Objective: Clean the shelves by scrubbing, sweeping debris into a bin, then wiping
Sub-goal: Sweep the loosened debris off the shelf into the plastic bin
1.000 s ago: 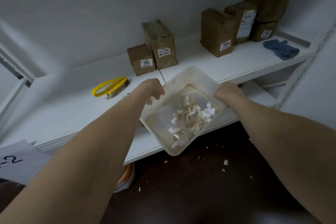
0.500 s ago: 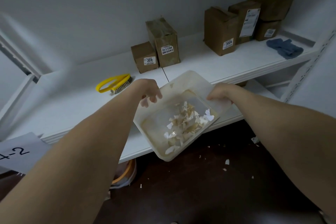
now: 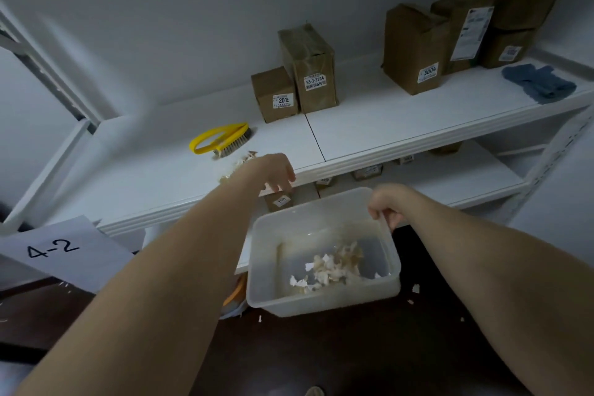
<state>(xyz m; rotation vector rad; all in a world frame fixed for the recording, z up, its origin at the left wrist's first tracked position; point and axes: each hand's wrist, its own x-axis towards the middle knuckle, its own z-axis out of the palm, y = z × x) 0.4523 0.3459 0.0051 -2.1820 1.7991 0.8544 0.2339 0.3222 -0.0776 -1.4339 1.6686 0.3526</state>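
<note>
A translucent plastic bin (image 3: 279,286) hangs below the white shelf's (image 3: 369,125) front edge, with pale debris flakes (image 3: 331,267) in its bottom. My right hand (image 3: 385,206) grips the bin's far right rim. My left hand (image 3: 276,172) is off the bin, fingers hanging loosely at the shelf's front edge, beside a small heap of debris (image 3: 239,162) on the shelf. A yellow-handled wire brush (image 3: 221,140) lies on the shelf behind that heap. A blue cloth (image 3: 540,83) lies at the shelf's right end.
Brown cardboard boxes (image 3: 305,74) stand along the shelf's back, more (image 3: 414,48) to the right. A lower shelf (image 3: 466,173) holds small boxes. A paper sign (image 3: 64,251) reading 4-2 is at the left. Scattered flakes (image 3: 414,289) lie on the dark floor.
The bin has dropped from above the shelf edge to below it and levelled out. My left hand let go of its rim and moved to the shelf edge by the debris heap.
</note>
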